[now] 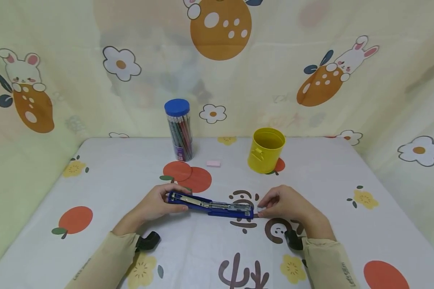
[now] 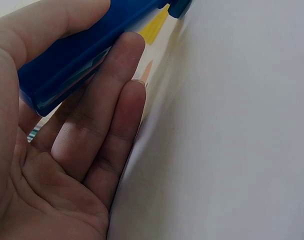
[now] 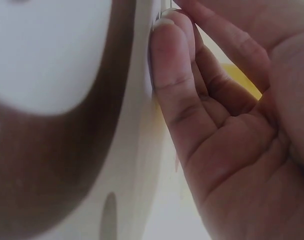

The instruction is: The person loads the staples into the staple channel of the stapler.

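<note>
A blue stapler [image 1: 209,206] is unfolded, its metal inner side facing up. My left hand [image 1: 159,204] grips its left end, thumb in front and fingers behind. In the left wrist view the thumb lies over the blue body [image 2: 87,40] of the stapler. My right hand [image 1: 287,204] is by the stapler's right end, its thumb and fingertips brought together. Between them shows a small silvery piece [image 1: 261,208], which looks like a short strip of staples, mostly hidden. In the right wrist view the curled fingers [image 3: 173,60] hide nearly all of it.
A clear tub of pencils [image 1: 181,134] with a blue lid stands behind the stapler, left of middle. A pink eraser [image 1: 213,163] lies to its right. Further right stands a yellow bucket [image 1: 262,154]. The printed tablecloth [image 1: 112,168] meets a hanging curtain [image 1: 148,92] at the back.
</note>
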A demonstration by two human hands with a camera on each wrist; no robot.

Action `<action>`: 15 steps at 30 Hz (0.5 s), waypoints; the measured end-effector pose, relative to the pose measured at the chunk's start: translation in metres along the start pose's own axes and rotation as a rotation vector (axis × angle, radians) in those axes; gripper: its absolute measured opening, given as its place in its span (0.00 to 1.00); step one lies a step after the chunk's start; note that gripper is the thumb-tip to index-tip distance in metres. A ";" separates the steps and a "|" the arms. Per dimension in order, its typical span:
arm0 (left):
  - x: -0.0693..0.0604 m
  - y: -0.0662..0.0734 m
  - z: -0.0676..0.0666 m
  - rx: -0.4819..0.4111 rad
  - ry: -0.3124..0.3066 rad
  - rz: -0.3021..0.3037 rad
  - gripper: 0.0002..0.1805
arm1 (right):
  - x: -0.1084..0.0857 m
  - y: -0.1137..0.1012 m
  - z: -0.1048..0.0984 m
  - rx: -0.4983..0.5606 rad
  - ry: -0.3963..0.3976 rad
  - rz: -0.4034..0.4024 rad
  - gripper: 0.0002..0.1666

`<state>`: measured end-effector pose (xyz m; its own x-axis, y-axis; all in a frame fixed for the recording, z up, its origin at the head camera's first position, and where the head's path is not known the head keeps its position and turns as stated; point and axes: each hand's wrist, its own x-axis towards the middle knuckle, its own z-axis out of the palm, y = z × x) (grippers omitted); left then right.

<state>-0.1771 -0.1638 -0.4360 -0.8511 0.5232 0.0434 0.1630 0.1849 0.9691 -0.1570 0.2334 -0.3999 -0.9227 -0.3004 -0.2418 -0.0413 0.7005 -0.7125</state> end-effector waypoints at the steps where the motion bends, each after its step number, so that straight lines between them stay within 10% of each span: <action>1: 0.000 0.000 -0.001 -0.002 0.001 -0.002 0.23 | 0.001 0.000 0.000 -0.001 -0.001 -0.003 0.10; 15: 0.000 -0.001 -0.001 -0.008 -0.001 0.006 0.23 | 0.000 0.000 0.000 0.024 -0.006 0.012 0.09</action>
<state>-0.1772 -0.1646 -0.4366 -0.8495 0.5253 0.0490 0.1642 0.1750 0.9708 -0.1570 0.2330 -0.4000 -0.9206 -0.2964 -0.2542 -0.0213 0.6881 -0.7253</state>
